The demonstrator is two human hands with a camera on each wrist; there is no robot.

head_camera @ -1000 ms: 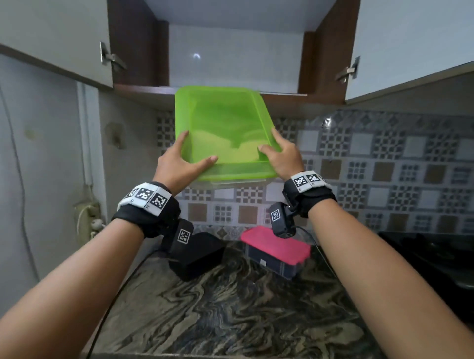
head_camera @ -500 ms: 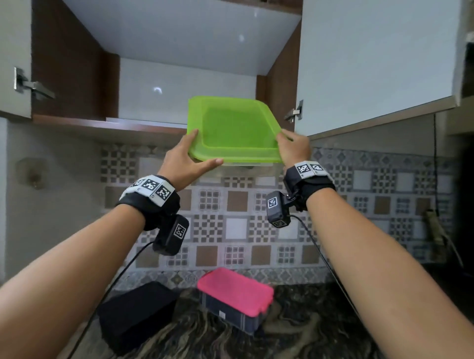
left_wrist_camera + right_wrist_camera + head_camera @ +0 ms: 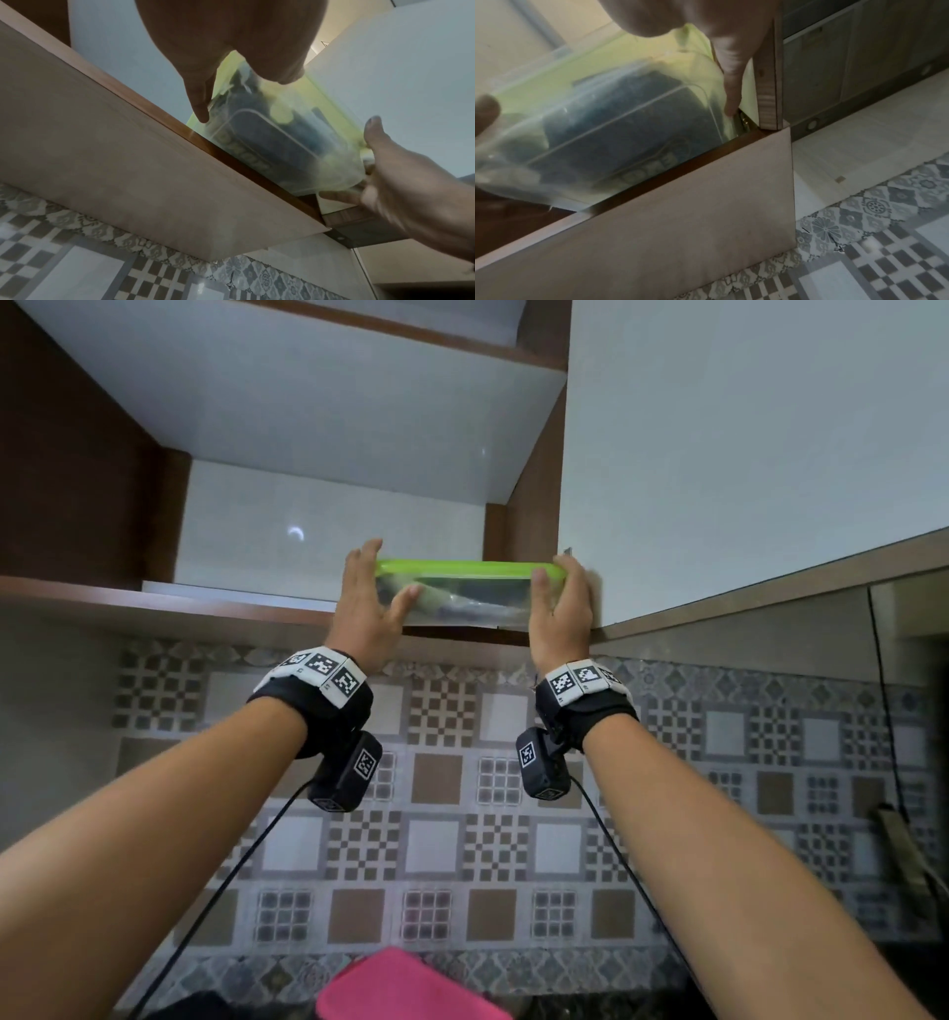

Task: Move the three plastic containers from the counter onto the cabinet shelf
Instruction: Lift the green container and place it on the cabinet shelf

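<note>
Pink-lidded container waits on counter, 6 o'clock. My left hand and right hand clasp green-lidded container by its ends at shelf lip, 12 o'clock. I'd keep it level, slide it deep, mind door at 1 o'clock.

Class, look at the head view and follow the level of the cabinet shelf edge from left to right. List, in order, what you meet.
Brown shelf edge → left hand → green-lidded container → right hand → white cabinet door.
</note>
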